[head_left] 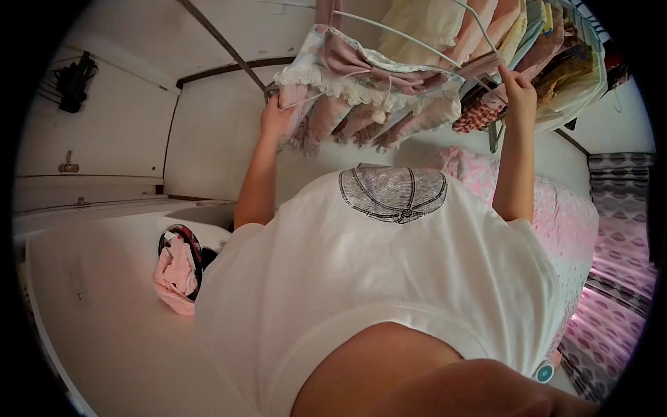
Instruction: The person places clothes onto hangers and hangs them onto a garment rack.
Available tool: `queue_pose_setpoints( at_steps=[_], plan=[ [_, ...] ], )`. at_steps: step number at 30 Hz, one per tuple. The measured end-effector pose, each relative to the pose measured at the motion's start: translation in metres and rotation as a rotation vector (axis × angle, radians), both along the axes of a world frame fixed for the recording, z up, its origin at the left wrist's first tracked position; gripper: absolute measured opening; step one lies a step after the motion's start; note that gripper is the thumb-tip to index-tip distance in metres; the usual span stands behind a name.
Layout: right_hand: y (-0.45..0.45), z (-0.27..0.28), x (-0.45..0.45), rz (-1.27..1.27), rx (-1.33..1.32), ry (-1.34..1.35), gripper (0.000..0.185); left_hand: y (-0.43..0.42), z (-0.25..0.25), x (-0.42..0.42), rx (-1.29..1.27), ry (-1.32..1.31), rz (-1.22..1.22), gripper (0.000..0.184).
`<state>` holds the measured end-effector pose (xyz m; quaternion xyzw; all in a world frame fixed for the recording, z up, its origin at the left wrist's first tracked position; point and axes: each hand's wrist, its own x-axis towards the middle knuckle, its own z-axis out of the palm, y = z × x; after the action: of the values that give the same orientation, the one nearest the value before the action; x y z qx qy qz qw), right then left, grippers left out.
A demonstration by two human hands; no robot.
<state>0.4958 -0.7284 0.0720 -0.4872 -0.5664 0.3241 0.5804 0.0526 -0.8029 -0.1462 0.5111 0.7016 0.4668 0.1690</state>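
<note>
A pastel dress (pixel 417 87) with a mauve bow and lace ruffle hangs on a white hanger (pixel 403 35), spread between my two hands. My left hand (pixel 276 117) is closed at the dress's left edge, beside a metal rack bar; its fingertips are partly hidden. On the other side, my right hand (pixel 520 94) pinches the mauve strap (pixel 481 67) at the hanger's right end. Part of the skirt falls behind the ruffle, away from me.
Several garments (pixel 556 76) crowd the rack at upper right. Beneath them lies a pink-and-white bed cover (pixel 552 215). Patterned curtains (pixel 622 243) hang at far right. A pink cloth (pixel 177 271) sits in a dark-rimmed container at left. White doors (pixel 104 125) line the left wall.
</note>
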Motion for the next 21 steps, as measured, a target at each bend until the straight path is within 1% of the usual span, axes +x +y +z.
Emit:
queue_pose_setpoints(
  at_steps=[2, 5, 7, 8, 11, 14, 17, 19, 20, 21],
  plan=[
    [-0.006, 0.001, -0.002, 0.033, -0.003, 0.013, 0.022, -0.005, 0.013, 0.04, 0.089, 0.361, 0.108, 0.055],
    [-0.018, 0.006, -0.006, 0.098, 0.063, 0.027, 0.023, -0.028, 0.046, 0.108, 0.371, 0.549, 0.361, 0.065],
    [-0.019, 0.005, -0.012, 0.123, 0.035, -0.006, 0.023, -0.035, 0.066, 0.135, 0.503, 0.565, 0.326, 0.055],
    [-0.02, 0.003, -0.013, 0.181, 0.087, 0.061, 0.024, -0.036, 0.072, 0.148, 0.577, 0.573, 0.304, 0.051],
    [-0.025, 0.011, -0.016, 0.171, 0.017, 0.022, 0.024, -0.003, 0.056, 0.176, 0.451, 0.039, -0.241, 0.034],
    [-0.029, 0.013, -0.017, 0.199, 0.004, -0.006, 0.024, 0.009, 0.071, 0.203, 0.243, -0.088, -0.197, 0.025],
    [-0.031, 0.01, -0.014, 0.162, -0.025, -0.003, 0.024, 0.015, 0.083, 0.205, 0.209, 0.04, -0.211, 0.026],
    [-0.038, 0.01, -0.017, 0.135, -0.069, 0.01, 0.024, 0.018, 0.07, 0.202, 0.198, -0.037, -0.262, 0.025],
    [-0.042, 0.011, -0.022, 0.116, -0.046, -0.025, 0.024, 0.018, 0.061, 0.197, 0.184, -0.083, -0.276, 0.025],
    [-0.041, 0.008, -0.022, 0.121, -0.046, 0.003, 0.022, 0.019, 0.054, 0.194, 0.173, -0.126, -0.289, 0.025]
  ],
)
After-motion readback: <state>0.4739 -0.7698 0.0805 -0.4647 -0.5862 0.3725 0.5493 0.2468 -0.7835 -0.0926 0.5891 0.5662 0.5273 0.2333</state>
